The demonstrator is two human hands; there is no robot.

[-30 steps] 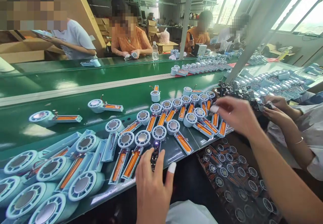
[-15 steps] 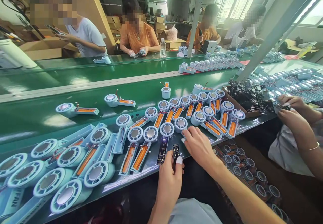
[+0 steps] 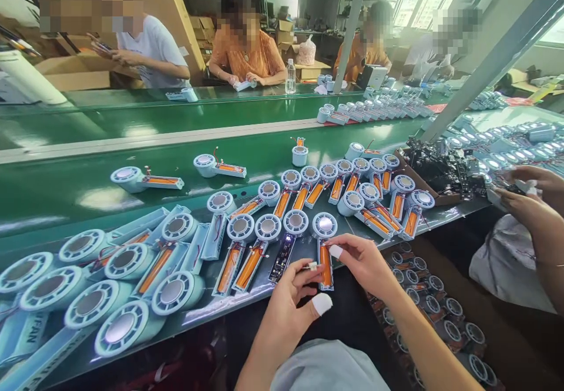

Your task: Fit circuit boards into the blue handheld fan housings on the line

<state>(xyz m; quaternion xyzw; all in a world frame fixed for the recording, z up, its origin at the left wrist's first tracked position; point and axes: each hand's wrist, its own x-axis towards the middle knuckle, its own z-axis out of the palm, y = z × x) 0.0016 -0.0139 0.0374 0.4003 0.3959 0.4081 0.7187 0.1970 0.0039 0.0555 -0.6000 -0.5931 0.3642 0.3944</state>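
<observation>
A light-blue handheld fan (image 3: pixel 325 225) lies near the bench edge, its open handle pointing toward me and an orange battery (image 3: pixel 325 269) inside. My right hand (image 3: pixel 363 262) pinches at the top of that handle, beside the red wires; its fingertips partly cover them. My left hand (image 3: pixel 288 300) is just left of the handle, palm turned up. Between its fingers is a small circuit board (image 3: pixel 314 266), seen nearly edge-on and mostly hidden. White covers sit on both thumbs. Left of this fan, another fan (image 3: pixel 295 222) carries a black circuit board (image 3: pixel 282 259) with a lit display.
Several fans with exposed batteries (image 3: pixel 249 268) crowd the bench, and more fans (image 3: pixel 123 323) fill its left end. A box of black circuit boards (image 3: pixel 440 171) stands at right, near a co-worker's hands (image 3: pixel 524 194). Beyond the green belt (image 3: pixel 66 174) people sit opposite. Fans (image 3: pixel 434 306) lie below the bench.
My left hand has turned and its board now shows edge-on instead of face-up. The fan at my right hand has been drawn closer, its handle and battery now in plain sight.
</observation>
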